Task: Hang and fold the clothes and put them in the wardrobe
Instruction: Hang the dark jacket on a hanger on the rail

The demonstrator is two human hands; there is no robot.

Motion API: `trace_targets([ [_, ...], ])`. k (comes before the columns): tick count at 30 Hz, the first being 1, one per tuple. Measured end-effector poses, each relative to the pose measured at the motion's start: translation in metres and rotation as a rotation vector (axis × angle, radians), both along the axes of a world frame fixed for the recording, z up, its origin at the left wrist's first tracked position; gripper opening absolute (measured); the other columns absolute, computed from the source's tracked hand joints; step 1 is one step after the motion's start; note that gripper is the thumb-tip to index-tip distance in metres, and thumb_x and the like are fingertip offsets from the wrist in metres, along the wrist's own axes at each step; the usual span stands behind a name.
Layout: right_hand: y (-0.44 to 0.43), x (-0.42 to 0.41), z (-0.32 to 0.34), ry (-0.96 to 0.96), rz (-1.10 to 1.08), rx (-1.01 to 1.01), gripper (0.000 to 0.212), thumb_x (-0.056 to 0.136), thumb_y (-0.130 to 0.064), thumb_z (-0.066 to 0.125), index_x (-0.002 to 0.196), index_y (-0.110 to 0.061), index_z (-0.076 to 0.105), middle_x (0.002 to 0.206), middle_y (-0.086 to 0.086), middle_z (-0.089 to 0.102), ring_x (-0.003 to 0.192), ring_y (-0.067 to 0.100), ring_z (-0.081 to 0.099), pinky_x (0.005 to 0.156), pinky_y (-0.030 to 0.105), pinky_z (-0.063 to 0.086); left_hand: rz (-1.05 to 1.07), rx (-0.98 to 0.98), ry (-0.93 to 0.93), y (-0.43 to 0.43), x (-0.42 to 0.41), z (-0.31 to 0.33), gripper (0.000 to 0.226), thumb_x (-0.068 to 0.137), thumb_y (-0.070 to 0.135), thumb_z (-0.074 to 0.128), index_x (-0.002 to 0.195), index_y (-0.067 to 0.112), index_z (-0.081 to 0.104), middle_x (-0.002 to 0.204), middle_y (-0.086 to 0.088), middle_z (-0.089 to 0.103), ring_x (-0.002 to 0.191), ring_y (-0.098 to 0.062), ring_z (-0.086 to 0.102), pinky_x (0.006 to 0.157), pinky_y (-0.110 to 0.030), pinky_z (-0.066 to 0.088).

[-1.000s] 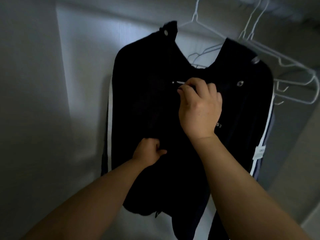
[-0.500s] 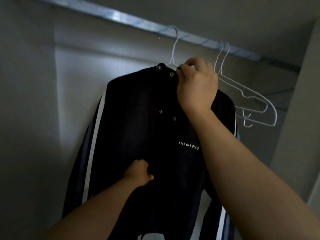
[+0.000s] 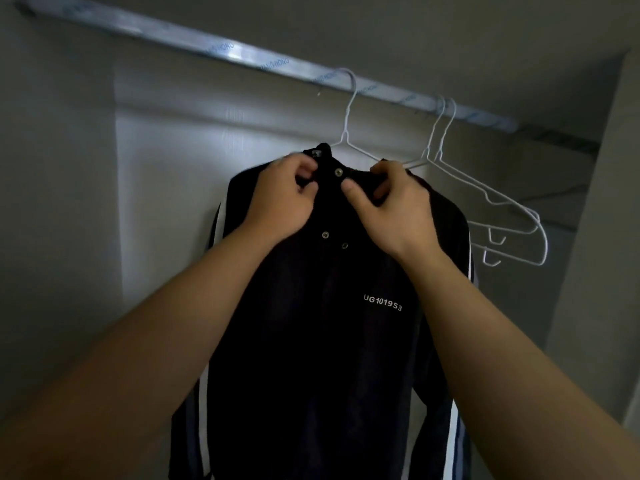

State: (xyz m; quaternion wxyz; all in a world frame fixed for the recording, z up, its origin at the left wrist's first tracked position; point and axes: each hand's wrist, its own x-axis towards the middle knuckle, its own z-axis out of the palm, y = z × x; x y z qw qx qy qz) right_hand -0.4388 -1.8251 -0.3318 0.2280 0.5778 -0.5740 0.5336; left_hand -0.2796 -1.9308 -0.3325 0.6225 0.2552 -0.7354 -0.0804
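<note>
A black jacket [image 3: 322,323] with white sleeve stripes, metal snaps and the print UG101953 hangs on a white wire hanger [image 3: 348,109] hooked over the metal wardrobe rail [image 3: 194,39]. My left hand [image 3: 282,199] pinches the left side of the jacket's collar. On the right side of the collar, my right hand [image 3: 391,206] grips the fabric with the thumb just under the top snap. Both hands sit close together at the neck, and the collar's edge between them is partly hidden by my fingers.
Two bare white wire hangers [image 3: 498,199] hang on the rail just right of the jacket. The wardrobe's pale back wall [image 3: 166,188] is behind, its right side panel [image 3: 595,237] stands close, and the ceiling panel [image 3: 415,36] is above.
My left hand rose from the jacket's chest to the collar. My right hand shifted slightly down onto the collar's right side. The jacket front now hangs closed and straighter.
</note>
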Motion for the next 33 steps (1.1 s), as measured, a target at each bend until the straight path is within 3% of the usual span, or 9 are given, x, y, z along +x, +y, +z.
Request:
trace_targets([
  [4, -0.005, 0.000, -0.006, 0.036, 0.048, 0.057, 0.051, 0.089, -0.035, 0.069, 0.132, -0.026, 0.042, 0.084, -0.008, 0.064, 0.078, 0.008, 0.062, 0.069, 0.031, 0.050, 0.069, -0.269, -0.252, 0.000, 0.002, 0.023, 0.046, 0.085, 0.016, 0.069, 0.127, 0.029, 0.057, 0.135, 0.012, 0.043, 0.069, 0.001, 0.058, 0.079, -0.021, 0.047],
  [7, -0.007, 0.004, 0.000, -0.063, 0.149, -0.021, 0.042, 0.090, -0.014, 0.062, 0.127, -0.027, 0.048, 0.068, -0.004, 0.063, 0.071, 0.003, 0.062, 0.057, 0.012, 0.045, 0.018, -0.275, -0.418, 0.002, -0.002, 0.037, 0.040, 0.092, 0.028, 0.065, 0.132, 0.030, 0.060, 0.136, 0.015, 0.048, 0.079, 0.020, 0.050, 0.084, -0.022, 0.042],
  [11, -0.010, 0.009, 0.007, -0.218, 0.334, 0.022, 0.036, 0.089, -0.013, 0.062, 0.117, -0.034, 0.055, 0.072, 0.004, 0.070, 0.063, 0.009, 0.066, 0.057, 0.014, 0.049, 0.005, -0.192, -0.605, -0.001, 0.002, 0.056, 0.030, 0.095, 0.032, 0.057, 0.123, 0.032, 0.067, 0.097, 0.021, 0.055, 0.079, 0.005, 0.053, 0.077, -0.023, 0.039],
  [14, -0.014, 0.007, 0.007, -0.222, 0.388, 0.065, 0.038, 0.090, -0.011, 0.061, 0.115, -0.038, 0.061, 0.073, 0.003, 0.071, 0.060, 0.007, 0.068, 0.056, 0.016, 0.049, -0.237, 0.054, -0.440, -0.005, 0.012, 0.067, 0.042, 0.081, 0.013, 0.047, 0.108, 0.027, 0.075, 0.076, 0.010, 0.070, 0.068, 0.003, 0.059, 0.073, -0.023, 0.045],
  [16, -0.017, 0.006, 0.008, -0.231, 0.418, 0.076, 0.038, 0.088, -0.010, 0.061, 0.115, -0.036, 0.064, 0.074, 0.000, 0.071, 0.062, 0.010, 0.070, 0.059, 0.023, 0.053, -0.281, 0.101, -0.420, -0.008, 0.016, 0.072, 0.036, 0.084, 0.014, 0.050, 0.104, 0.029, 0.076, 0.084, -0.003, 0.074, 0.068, -0.007, 0.063, 0.074, -0.029, 0.049],
  [19, -0.023, 0.006, 0.010, -0.242, 0.474, 0.098, 0.040, 0.081, -0.014, 0.060, 0.115, -0.034, 0.064, 0.075, -0.002, 0.073, 0.069, 0.014, 0.072, 0.071, 0.038, 0.057, -0.152, -0.053, -0.566, -0.014, 0.017, 0.072, 0.009, 0.093, 0.028, 0.067, 0.100, 0.029, 0.072, 0.087, 0.013, 0.066, 0.069, 0.000, 0.061, 0.073, -0.021, 0.049],
  [24, -0.032, 0.003, 0.010, -0.160, 0.473, 0.075, 0.034, 0.089, -0.022, 0.067, 0.122, -0.030, 0.061, 0.081, -0.008, 0.074, 0.073, 0.009, 0.073, 0.077, 0.038, 0.059, 0.001, -0.256, -0.661, -0.022, 0.014, 0.072, 0.010, 0.089, 0.022, 0.071, 0.098, 0.019, 0.068, 0.093, 0.012, 0.054, 0.070, 0.009, 0.050, 0.066, -0.011, 0.033],
  [28, -0.035, 0.000, 0.012, -0.082, 0.402, 0.042, 0.029, 0.094, -0.020, 0.070, 0.120, -0.028, 0.061, 0.081, -0.007, 0.073, 0.068, 0.006, 0.071, 0.070, 0.033, 0.061, -0.111, -0.118, -0.592, -0.022, 0.013, 0.078, 0.009, 0.084, 0.016, 0.078, 0.091, 0.016, 0.072, 0.064, 0.025, 0.064, 0.057, 0.012, 0.057, 0.055, -0.004, 0.038],
  [33, -0.041, -0.001, 0.021, -0.071, 0.364, 0.002, 0.024, 0.092, -0.023, 0.073, 0.113, -0.027, 0.062, 0.071, -0.008, 0.072, 0.063, 0.004, 0.069, 0.065, 0.023, 0.055, -0.392, 0.164, -0.581, -0.012, 0.020, 0.087, 0.024, 0.083, -0.009, 0.072, 0.097, 0.010, 0.073, 0.070, 0.002, 0.075, 0.066, -0.012, 0.073, 0.065, -0.018, 0.055],
])
